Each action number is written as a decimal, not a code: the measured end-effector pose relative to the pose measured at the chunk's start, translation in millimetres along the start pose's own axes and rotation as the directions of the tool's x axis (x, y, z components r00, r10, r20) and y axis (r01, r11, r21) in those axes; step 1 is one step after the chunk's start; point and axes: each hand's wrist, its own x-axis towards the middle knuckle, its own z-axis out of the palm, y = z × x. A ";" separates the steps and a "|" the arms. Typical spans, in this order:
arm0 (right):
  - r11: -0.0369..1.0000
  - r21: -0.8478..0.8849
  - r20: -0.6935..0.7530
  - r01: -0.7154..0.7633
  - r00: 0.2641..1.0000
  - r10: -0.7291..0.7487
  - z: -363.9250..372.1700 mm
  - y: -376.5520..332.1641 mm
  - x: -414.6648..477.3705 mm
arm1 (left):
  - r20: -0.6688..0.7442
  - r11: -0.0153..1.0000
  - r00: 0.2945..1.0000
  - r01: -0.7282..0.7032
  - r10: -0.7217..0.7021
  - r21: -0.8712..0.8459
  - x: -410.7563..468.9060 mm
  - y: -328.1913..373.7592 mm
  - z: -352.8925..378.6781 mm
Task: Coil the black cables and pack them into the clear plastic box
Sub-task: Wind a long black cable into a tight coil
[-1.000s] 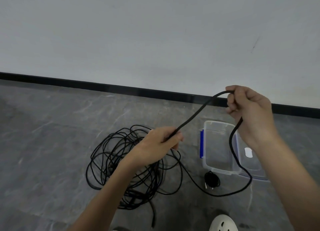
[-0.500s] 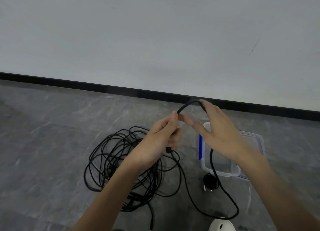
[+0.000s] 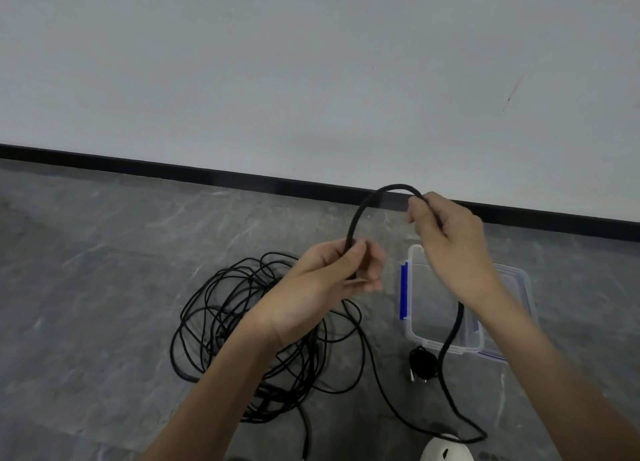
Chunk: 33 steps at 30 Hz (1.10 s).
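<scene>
Your left grip (image 3: 332, 277) pinches a thick black cable (image 3: 360, 214) between thumb and curled fingers, and your right grip (image 3: 450, 239) closes around the same cable a little farther along, higher and to the right. Between the two grips the cable stands up in a short arch. Below your right grip it hangs down across the open clear plastic box (image 3: 412, 332), passes the box's near edge, loops along the floor (image 3: 104, 287) beside a white shoe (image 3: 446, 450), and runs back toward a loose tangle of thin black cables (image 3: 249, 322) lying under your left forearm. The box sits on the grey floor to the right of the tangle, with a blue latch (image 3: 403, 291) on its left side. A small coiled black bundle (image 3: 422, 362) lies just in front of the box. A black baseboard (image 3: 173, 168) and pale wall (image 3: 311, 79) stand behind.
</scene>
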 end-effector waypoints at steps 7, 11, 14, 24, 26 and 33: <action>0.977 -0.210 0.265 0.015 0.963 0.042 8.0 8.4 -1.1 | 0.092 0.993 0.996 0.017 -0.005 -0.120 0.0 4.9 7.0; 0.965 -0.260 0.578 0.005 0.802 0.152 25.2 -2.6 -15.8 | -0.021 0.958 0.994 -0.110 0.109 -0.266 1.5 9.1 -1.3; 0.972 -0.215 0.721 0.093 0.687 0.093 45.6 -21.3 -36.2 | -0.173 0.953 0.970 -0.205 0.169 -0.224 3.0 9.7 -8.1; 0.990 -0.083 0.752 0.113 0.659 -0.012 29.4 -36.6 -43.0 | -0.367 0.922 0.860 -0.254 0.354 0.293 6.5 2.9 -36.0; 1.000 -0.007 0.778 0.020 0.628 -0.008 20.9 -40.6 -42.3 | -0.397 0.892 0.832 -0.232 0.389 0.388 7.3 1.4 -39.8; 0.938 0.086 0.792 -0.337 0.594 0.142 13.1 -36.3 -37.5 | -0.326 0.480 0.900 0.158 0.290 0.863 5.2 -3.8 -41.8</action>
